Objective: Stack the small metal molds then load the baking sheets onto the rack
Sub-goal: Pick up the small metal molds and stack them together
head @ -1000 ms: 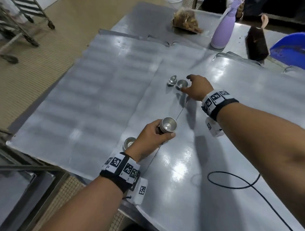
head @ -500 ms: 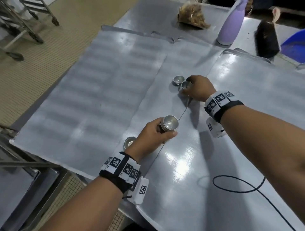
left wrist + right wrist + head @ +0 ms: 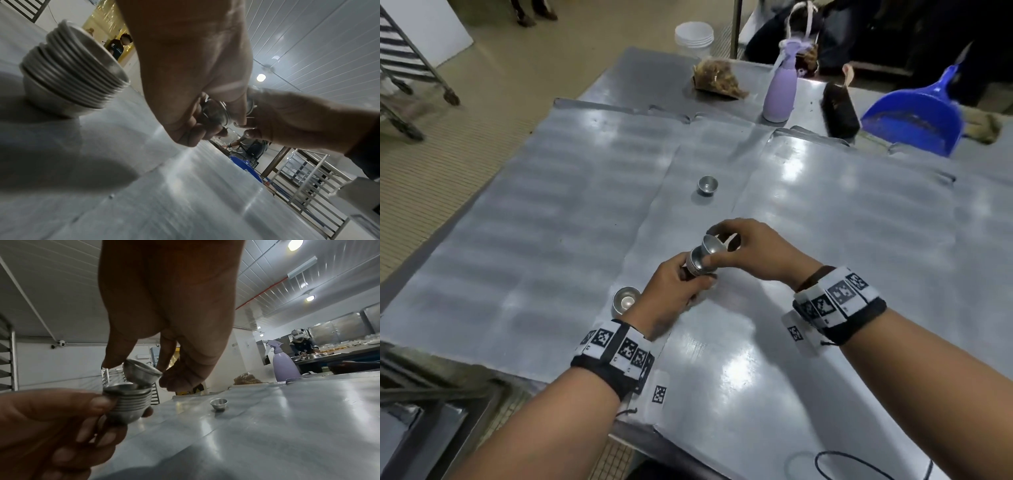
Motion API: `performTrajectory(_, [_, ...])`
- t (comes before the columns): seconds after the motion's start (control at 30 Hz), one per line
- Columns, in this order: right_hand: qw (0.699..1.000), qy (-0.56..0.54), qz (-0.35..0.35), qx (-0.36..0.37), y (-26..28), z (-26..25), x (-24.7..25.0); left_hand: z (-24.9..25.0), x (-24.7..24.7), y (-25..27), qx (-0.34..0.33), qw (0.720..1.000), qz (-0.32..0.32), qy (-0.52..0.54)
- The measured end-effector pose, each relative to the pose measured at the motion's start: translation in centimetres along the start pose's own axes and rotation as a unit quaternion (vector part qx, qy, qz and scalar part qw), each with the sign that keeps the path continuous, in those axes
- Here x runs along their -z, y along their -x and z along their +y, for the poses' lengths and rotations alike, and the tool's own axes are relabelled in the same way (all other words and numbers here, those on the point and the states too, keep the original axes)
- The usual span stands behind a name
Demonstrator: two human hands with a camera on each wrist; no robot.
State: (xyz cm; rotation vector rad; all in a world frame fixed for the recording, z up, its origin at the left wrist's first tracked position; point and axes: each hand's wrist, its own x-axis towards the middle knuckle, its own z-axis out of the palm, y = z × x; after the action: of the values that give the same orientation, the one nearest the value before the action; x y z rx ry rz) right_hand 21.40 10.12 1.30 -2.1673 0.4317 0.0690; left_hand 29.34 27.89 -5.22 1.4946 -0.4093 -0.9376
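My left hand [image 3: 681,284] grips a nested stack of small metal molds [image 3: 697,265] just above the table, mouth tilted toward the right. My right hand [image 3: 726,240] pinches a single mold [image 3: 713,244] by its rim, tilted at the mouth of that stack; the right wrist view shows this mold [image 3: 141,371] partly entering the held stack [image 3: 129,402]. A second stack of molds [image 3: 625,301] stands on the baking sheet by my left wrist, large in the left wrist view [image 3: 72,76]. One lone mold [image 3: 707,185] sits farther out. Flat grey baking sheets [image 3: 517,240] cover the table.
At the table's far side stand a purple spray bottle [image 3: 779,92], a brush [image 3: 839,109], a blue dustpan [image 3: 917,116] and a bag of crumbs [image 3: 717,80]. A wheeled rack [image 3: 404,68] is on the floor at far left. A black cable [image 3: 859,462] lies near the front right.
My right hand picked up one of the two far molds and brought it back to the stack in my left hand. One mold stays out there. The head view shifted.
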Motion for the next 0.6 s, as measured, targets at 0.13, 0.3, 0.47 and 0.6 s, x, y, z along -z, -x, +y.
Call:
performTrajectory(0.13, [1.000,-0.004,0.002,0.007,1.2,-0.2,-0.8,0.4,-0.5,0.4,-0.013,1.000,-0.001,-0.019])
performTrajectory(0.3, [1.000,-0.003,0.007,0.006,1.5,-0.1,-1.0,0.6,-0.7,0.7,-0.029,0.999,-0.008,-0.027])
performTrajectory(0.47, [1.000,-0.015,0.021,-0.012,0.7,0.5,-0.2,0.0,0.0,0.3,-0.023,0.999,-0.003,-0.023])
performTrajectory(0.6, [0.996,0.028,0.080,-0.028,-3.0,1.9,0.8,-0.3,0.6,-0.2,-0.008,1.000,0.020,-0.012])
